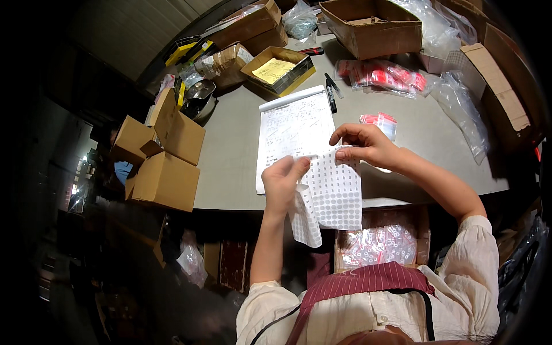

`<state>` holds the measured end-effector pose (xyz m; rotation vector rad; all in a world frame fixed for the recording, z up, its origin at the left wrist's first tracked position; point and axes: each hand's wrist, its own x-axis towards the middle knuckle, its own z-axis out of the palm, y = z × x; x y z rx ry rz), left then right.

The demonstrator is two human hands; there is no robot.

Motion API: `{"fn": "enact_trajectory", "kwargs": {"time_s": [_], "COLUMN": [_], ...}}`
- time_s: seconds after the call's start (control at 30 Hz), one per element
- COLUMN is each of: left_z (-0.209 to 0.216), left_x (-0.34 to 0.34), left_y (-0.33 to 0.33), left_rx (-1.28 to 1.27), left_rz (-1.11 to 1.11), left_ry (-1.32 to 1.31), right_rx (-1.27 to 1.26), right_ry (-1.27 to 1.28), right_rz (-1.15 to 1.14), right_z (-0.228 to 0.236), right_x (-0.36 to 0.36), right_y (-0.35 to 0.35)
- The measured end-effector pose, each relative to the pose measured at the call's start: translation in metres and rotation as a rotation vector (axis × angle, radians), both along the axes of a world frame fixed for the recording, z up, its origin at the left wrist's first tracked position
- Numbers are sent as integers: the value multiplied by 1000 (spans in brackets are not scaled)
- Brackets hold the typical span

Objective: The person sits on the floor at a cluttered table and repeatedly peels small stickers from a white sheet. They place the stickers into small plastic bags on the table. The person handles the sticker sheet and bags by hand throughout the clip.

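A white sheet of small round stickers [339,198] hangs over the table's front edge, its lower left part curled over. My left hand [282,178] pinches the sheet's upper left edge between thumb and fingers. At the sheet's upper right, the thumb and forefinger of my right hand [368,146] are bent toward each other; anything small between their tips is too fine to make out. Behind the sheet lies a clipboard pad of handwritten paper [293,123]. A black marker [331,98] rests beside the pad. Small red-and-clear plastic bags [380,123] lie beyond my right hand.
Below the table edge, an open box [376,244] holds many small clear bags with white rings. Cardboard boxes [167,167] stand at the left. Along the back are a box with yellow paper [279,70], a large carton [371,29] and bundled red-and-clear bags [382,76].
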<state>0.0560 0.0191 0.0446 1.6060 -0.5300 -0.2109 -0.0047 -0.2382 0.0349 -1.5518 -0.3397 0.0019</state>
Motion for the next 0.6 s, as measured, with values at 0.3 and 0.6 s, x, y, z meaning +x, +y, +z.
{"fn": "enact_trajectory", "kwargs": {"time_s": [0.3,0.6], "left_z": [-5,-12], "left_x": [-6,-7], "left_y": [0,-6], "left_rx": [-101,-180], "left_rz": [-43,-132], "left_ry": [55,149], "right_rx": [-24,-95], "right_ry": [-14,-67], "right_rz": [-42,-36], "right_z": [-6,-8], "right_x": [-3,-5], "right_y": [9,8]}}
